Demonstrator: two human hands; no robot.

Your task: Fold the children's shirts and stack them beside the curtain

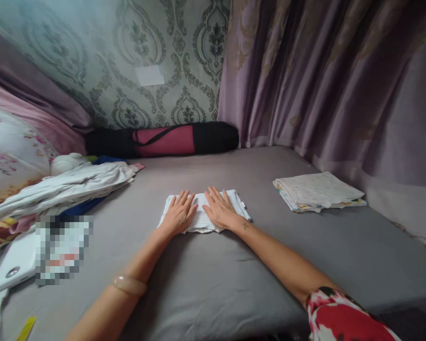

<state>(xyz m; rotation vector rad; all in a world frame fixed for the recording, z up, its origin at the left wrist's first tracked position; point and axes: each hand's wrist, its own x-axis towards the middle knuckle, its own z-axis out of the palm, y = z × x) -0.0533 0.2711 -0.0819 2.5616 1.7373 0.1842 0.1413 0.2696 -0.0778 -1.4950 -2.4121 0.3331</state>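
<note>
A white folded cloth (200, 219) lies flat on the grey sheet in front of me, with a small tag at its right edge. My left hand (180, 211) rests palm down on its left part, fingers stretched forward. On the right part lies my right hand (220, 208), also flat with the fingers spread. The thumbs point toward each other, and a strip of cloth shows between them. Both palms cover much of the cloth, so its middle layers are hidden.
Folded cloths (319, 189) are stacked at the right. Loose white garments (71, 184) lie heaped at the left, near a white device (17, 260) with a cable. A black and dark pink long bag (163, 141) lies along the wall. Purple curtains (305, 71) hang at the right.
</note>
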